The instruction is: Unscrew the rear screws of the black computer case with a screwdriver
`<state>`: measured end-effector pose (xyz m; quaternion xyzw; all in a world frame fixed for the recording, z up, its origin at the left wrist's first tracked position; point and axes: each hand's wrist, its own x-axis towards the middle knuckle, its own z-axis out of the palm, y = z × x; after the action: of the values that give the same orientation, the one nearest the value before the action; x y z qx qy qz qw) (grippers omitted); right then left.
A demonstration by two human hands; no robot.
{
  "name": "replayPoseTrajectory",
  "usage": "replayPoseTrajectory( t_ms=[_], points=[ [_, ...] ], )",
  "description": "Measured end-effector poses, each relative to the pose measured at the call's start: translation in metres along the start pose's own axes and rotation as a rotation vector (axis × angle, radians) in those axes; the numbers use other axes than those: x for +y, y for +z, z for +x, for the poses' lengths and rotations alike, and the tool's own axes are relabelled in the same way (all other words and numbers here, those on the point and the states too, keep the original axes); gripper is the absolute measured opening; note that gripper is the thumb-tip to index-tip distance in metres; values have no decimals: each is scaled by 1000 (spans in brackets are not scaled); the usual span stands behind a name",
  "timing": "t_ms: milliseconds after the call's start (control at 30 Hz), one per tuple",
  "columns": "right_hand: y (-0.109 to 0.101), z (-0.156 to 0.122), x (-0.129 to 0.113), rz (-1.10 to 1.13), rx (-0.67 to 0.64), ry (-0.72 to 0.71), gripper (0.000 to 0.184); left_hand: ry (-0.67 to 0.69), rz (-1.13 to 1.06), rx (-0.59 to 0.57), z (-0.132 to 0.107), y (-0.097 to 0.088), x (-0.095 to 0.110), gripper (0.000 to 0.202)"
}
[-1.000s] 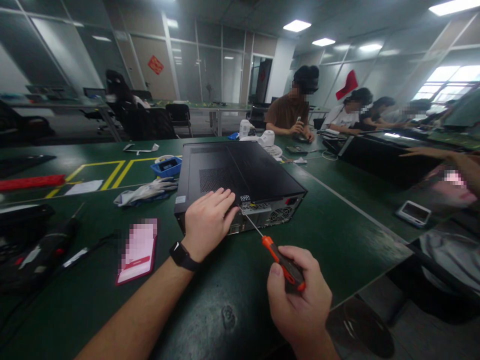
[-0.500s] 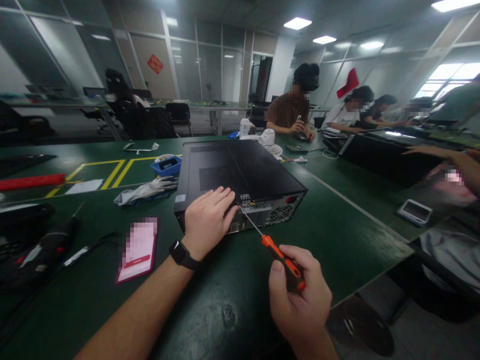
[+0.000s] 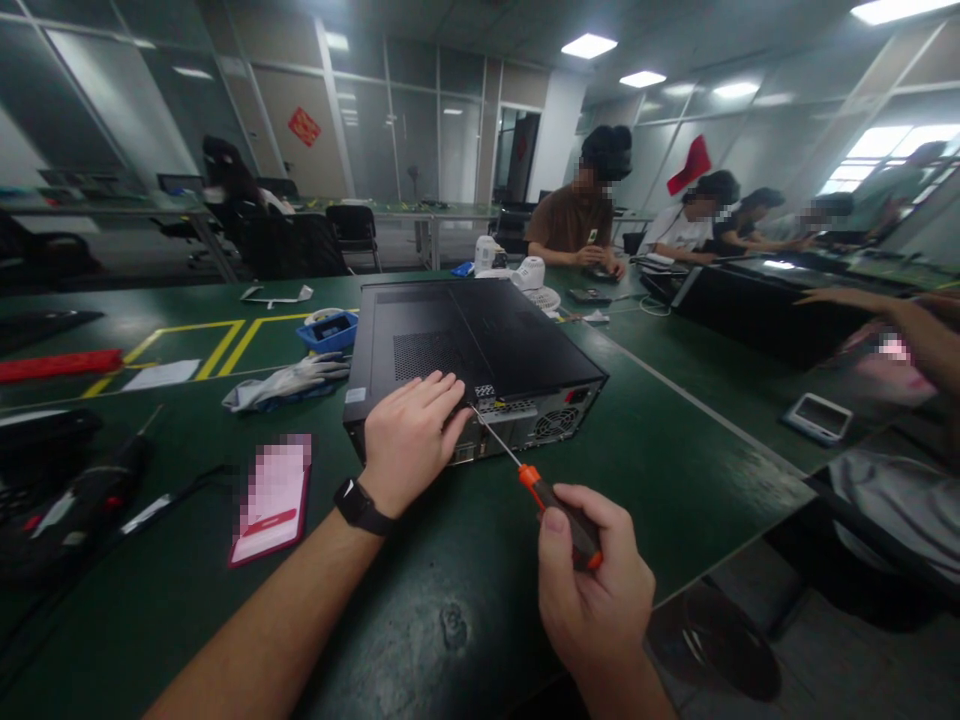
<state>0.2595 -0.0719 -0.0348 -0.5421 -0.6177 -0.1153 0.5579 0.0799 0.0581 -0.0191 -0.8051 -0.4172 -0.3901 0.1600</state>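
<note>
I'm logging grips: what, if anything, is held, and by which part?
The right hand holds a screwdriver by its handle; the left hand rests on the black computer case.

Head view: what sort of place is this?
Probably an electronics workshop or training room: a black computer case on a green worktable, a screwdriver in the right hand, and several people at tables.

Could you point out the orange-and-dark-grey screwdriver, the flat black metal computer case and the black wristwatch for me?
Orange-and-dark-grey screwdriver with thin metal shaft [image 3: 543,492]: head view, front of the handle.
Flat black metal computer case [image 3: 506,343]: head view, top panel.
Black square-faced wristwatch [image 3: 352,501]: head view, watch face.
</note>
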Motion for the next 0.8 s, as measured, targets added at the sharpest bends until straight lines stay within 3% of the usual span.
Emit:
replayPoseTrajectory(
  t_ms=[200, 800],
  points=[
    [-2, 4, -7, 76, -66, -37, 23, 2, -5, 3, 0, 0, 0, 32],
    [-2, 5, -6, 81, -57, -20, 20, 9, 29, -12, 0, -1, 0, 33]
  ],
)
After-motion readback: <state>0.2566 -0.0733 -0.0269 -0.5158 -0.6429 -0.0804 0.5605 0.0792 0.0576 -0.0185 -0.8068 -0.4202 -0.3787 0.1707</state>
